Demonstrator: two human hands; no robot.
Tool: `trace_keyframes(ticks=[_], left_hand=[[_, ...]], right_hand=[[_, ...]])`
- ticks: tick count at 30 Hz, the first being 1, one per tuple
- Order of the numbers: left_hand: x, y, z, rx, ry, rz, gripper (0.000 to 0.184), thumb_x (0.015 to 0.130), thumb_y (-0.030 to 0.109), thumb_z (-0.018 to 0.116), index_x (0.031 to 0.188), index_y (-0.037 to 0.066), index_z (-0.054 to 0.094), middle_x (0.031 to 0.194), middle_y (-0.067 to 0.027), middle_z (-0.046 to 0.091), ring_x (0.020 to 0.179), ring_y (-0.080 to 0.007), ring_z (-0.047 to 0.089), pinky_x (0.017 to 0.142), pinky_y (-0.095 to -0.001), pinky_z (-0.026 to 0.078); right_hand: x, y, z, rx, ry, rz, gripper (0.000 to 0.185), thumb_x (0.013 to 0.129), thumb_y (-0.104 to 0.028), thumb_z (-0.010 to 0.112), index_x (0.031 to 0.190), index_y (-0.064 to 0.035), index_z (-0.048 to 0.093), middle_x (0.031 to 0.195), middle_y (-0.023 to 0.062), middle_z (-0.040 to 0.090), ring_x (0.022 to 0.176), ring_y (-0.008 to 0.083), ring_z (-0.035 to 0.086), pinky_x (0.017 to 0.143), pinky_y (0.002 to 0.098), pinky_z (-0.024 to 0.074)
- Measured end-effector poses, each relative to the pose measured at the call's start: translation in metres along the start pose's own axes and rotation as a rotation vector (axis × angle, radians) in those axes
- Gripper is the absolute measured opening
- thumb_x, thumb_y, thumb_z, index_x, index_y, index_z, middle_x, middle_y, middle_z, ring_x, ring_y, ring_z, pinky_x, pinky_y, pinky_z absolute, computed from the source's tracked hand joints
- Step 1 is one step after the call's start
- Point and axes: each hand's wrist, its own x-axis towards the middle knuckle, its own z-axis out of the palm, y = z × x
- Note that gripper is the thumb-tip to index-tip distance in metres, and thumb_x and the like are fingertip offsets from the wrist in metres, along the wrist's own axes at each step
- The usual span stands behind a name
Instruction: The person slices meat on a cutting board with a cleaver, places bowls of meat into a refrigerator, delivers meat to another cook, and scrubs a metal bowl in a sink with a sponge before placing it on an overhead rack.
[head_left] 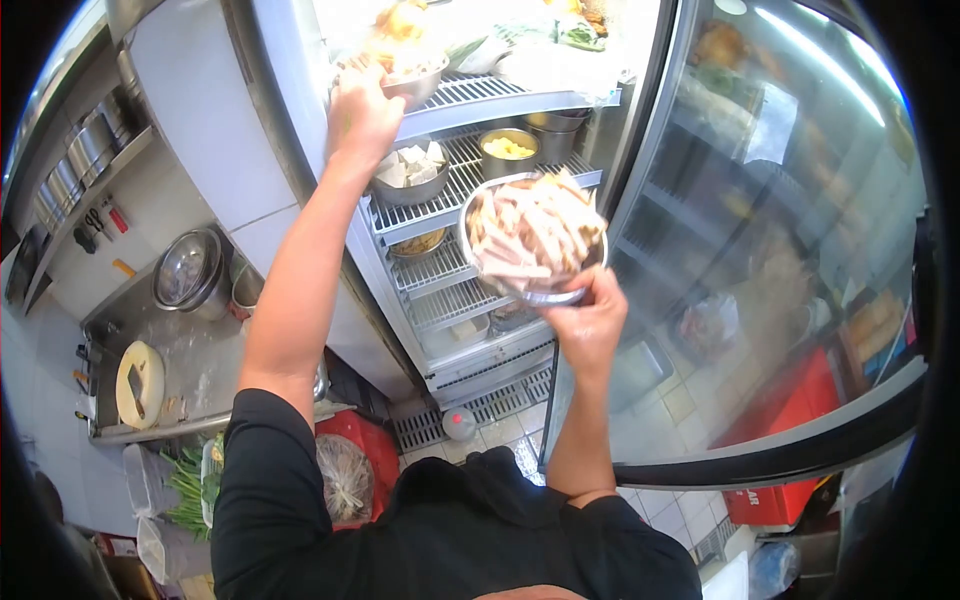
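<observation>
My right hand [590,312] is closed on the near rim of a metal bowl [548,298], held in front of the open fridge. Long pale pinkish pieces [535,225] fill this bowl; their exact kind is blurred. Up at the left of the top shelf [470,92], my left hand [365,112] grips another metal bowl [425,88] with orange-brown food in it, washed out by the light. Below that, a bowl of white blocks [410,168] stands on the second shelf. Beside it sits a metal pot with yellow pieces [509,148].
The glass fridge door [700,300] stands open on the right. Lower wire shelves [450,310] hold more containers. At left is a steel counter [190,360] with a round board [142,385] and stacked bowls [190,275]. A plastic bottle [459,424] is on the floor.
</observation>
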Motion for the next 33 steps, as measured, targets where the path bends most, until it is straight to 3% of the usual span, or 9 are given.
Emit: trace_keyframes(ticks=[8,12,19,23,26,29,30,32,33], left_hand=[[-0.006,0.001,0.007,0.078,0.068,-0.065,0.039,0.079,0.028,0.076,0.107,0.004,0.062,0.115,-0.0233,0.060,0.112,-0.0400,0.058,0.094,-0.0475,0.048],[-0.002,-0.011,0.018,0.034,0.099,-0.049,0.045,0.078,0.027,0.077,0.112,0.003,0.061,0.120,-0.0274,0.056,0.113,-0.0431,0.057,0.097,-0.0487,0.048],[-0.002,-0.021,0.026,0.004,0.144,0.010,0.046,0.076,0.022,0.076,0.114,0.001,0.060,0.119,-0.0318,0.054,0.110,-0.0466,0.057,0.096,-0.0511,0.047],[-0.001,-0.022,0.026,0.000,0.172,0.055,0.044,0.076,0.022,0.075,0.111,0.001,0.061,0.113,-0.0313,0.058,0.108,-0.0460,0.057,0.095,-0.0508,0.048],[0.003,-0.029,0.027,0.042,0.196,0.128,0.040,0.076,0.021,0.075,0.108,0.001,0.061,0.109,-0.0295,0.060,0.107,-0.0447,0.057,0.094,-0.0493,0.049],[-0.001,-0.032,0.026,0.043,0.236,0.234,0.039,0.076,0.021,0.075,0.107,0.003,0.061,0.110,-0.0279,0.060,0.108,-0.0445,0.057,0.093,-0.0484,0.049],[-0.004,-0.030,0.021,0.031,0.182,0.246,0.038,0.077,0.017,0.073,0.110,0.004,0.061,0.116,-0.0285,0.059,0.113,-0.0446,0.056,0.095,-0.0479,0.049],[-0.016,-0.011,0.002,-0.021,0.008,0.098,0.072,0.082,0.021,0.069,0.146,0.004,0.044,0.155,-0.0261,0.035,0.141,-0.0432,0.037,0.118,-0.0429,0.035],[-0.020,-0.003,-0.006,-0.053,-0.006,0.065,0.069,0.082,0.019,0.068,0.145,0.003,0.045,0.154,-0.0266,0.036,0.140,-0.0436,0.037,0.117,-0.0433,0.036]], right_hand=[[0.115,-0.047,0.030,-0.111,0.023,-0.187,0.045,0.061,-0.019,0.095,0.070,-0.0041,0.054,0.066,-0.0020,0.055,0.064,0.0065,0.047,0.058,0.0242,0.0428],[0.170,-0.049,0.054,-0.239,-0.019,-0.290,0.045,0.062,-0.029,0.094,0.070,-0.0009,0.060,0.067,0.0064,0.065,0.062,0.0101,0.056,0.061,0.0283,0.0488],[0.226,-0.033,0.095,-0.424,-0.102,-0.331,0.053,0.064,-0.040,0.090,0.092,0.0015,0.073,0.089,0.0102,0.074,0.079,0.0167,0.067,0.075,0.0323,0.0534],[0.272,0.003,0.116,-0.500,-0.148,-0.490,0.050,0.069,-0.034,0.090,0.099,0.0015,0.072,0.087,0.0081,0.072,0.084,0.0167,0.068,0.076,0.0312,0.0550],[0.294,0.025,0.138,-0.781,-0.093,-0.652,0.064,0.067,-0.044,0.089,0.116,-0.0075,0.071,0.114,0.0102,0.073,0.097,0.0217,0.069,0.088,0.0326,0.0534],[0.288,0.029,0.133,-0.716,-0.146,-0.614,0.057,0.069,-0.037,0.088,0.113,-0.0045,0.071,0.107,0.0107,0.073,0.093,0.0210,0.068,0.084,0.0322,0.0536],[0.282,0.026,0.129,-0.619,-0.167,-0.568,0.054,0.070,-0.034,0.088,0.112,-0.0035,0.071,0.105,0.0109,0.073,0.091,0.0208,0.068,0.082,0.0321,0.0537],[0.274,0.020,0.125,-0.422,-0.188,-0.487,0.049,0.072,-0.029,0.087,0.110,-0.0015,0.071,0.100,0.0113,0.073,0.088,0.0203,0.068,0.080,0.0318,0.0538],[0.271,0.017,0.124,-0.321,-0.186,-0.461,0.047,0.073,-0.026,0.087,0.109,-0.0005,0.071,0.098,0.0115,0.073,0.086,0.0201,0.067,0.078,0.0316,0.0539]])
